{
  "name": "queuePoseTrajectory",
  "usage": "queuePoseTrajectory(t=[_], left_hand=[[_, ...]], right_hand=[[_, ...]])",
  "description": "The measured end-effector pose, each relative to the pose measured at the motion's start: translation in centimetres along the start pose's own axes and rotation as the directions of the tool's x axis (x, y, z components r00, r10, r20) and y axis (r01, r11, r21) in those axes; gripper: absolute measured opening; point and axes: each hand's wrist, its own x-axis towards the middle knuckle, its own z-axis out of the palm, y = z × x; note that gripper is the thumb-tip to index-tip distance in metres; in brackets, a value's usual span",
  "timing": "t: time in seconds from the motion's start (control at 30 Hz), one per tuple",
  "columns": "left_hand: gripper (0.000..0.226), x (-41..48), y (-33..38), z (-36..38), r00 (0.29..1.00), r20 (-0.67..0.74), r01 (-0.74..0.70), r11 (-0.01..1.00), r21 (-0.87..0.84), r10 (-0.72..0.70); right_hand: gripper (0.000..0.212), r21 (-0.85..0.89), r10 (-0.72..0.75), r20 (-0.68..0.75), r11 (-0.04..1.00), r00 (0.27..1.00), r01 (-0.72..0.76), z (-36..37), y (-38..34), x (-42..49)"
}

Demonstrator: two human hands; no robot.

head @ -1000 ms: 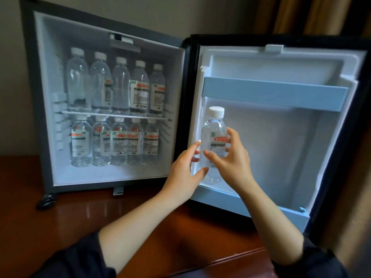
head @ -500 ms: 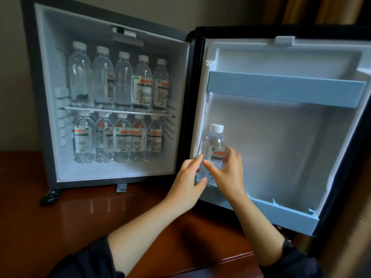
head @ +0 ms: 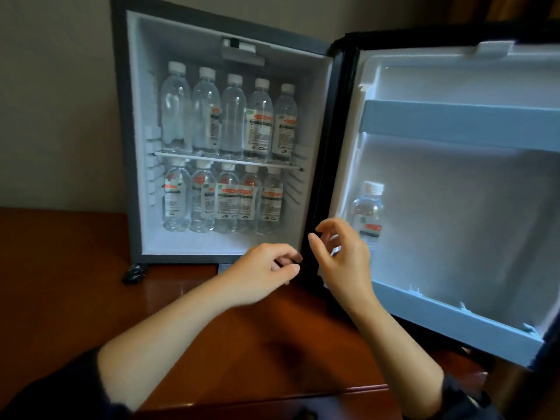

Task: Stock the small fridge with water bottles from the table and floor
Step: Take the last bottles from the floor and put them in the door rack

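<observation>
— How will that bottle handle?

— The water bottle looks full and capped. I judge it weighty for its size, with thin clear walls that give under a hard squeeze and a smooth skin that may slip. I would take it round the labelled waist, not by the white cap.

— Where is it?

— It stands upright at the hinge-side end of the lower door shelf, behind the low rail. My right grip hides its base.

— And your grips?

— Both are released and hold nothing. The right one hangs just in front of the bottle's lower half, wrist bent, fingers loosely curled and pointing toward the hinge. I see no contact with the bottle. My left grip is just beside the right, in front of the fridge's bottom front corner on the hinge side. Its fingers are loosely curled, the thumb lies near the forefinger, and the forearm is low over the worktop.

— And further out?

— Inside the fridge, the upper row shows five bottles along the shelf's front edge. The lower row shows five on the floor beneath it.
</observation>
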Motion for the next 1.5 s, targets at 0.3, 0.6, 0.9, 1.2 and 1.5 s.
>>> queuePoseTrajectory(t=[0.3,0.6,0.9,1.2,1.5], left_hand=[[0.021,-9.7,-6.3,-6.4,0.966,-0.048,0.260,0.943,0.205,-0.256],[0.019,-24.6,-11.7,-14.4,0.808,-0.219,0.587,0.777,0.226,-0.547],[0.020,-38.3,-16.0,-18.4,0.621,-0.321,0.779,0.608,0.154,-0.715],[0.019,-51.0,-23.6,-16.5,0.416,-0.384,0.883,0.468,-0.047,-0.824],[0.023,-60.5,-35.4,-9.6,0.094,-0.250,0.931,0.173,-0.320,-0.964]], right_hand=[[0.007,0.111,-0.060,0.503,0.994,0.862,0.004,8.8,-5.5,-3.9],[0.006,0.354,-0.320,0.757,0.934,0.570,0.054,19.2,-14.7,-9.8],[0.006,0.565,-0.549,0.785,0.825,0.288,0.032,27.2,-25.6,-17.6],[0.016,0.515,-0.510,0.857,0.855,-0.079,0.062,37.1,-31.3,-29.6],[0.006,0.277,-0.303,0.876,0.953,-0.374,-0.125,47.0,-30.3,-41.1]])
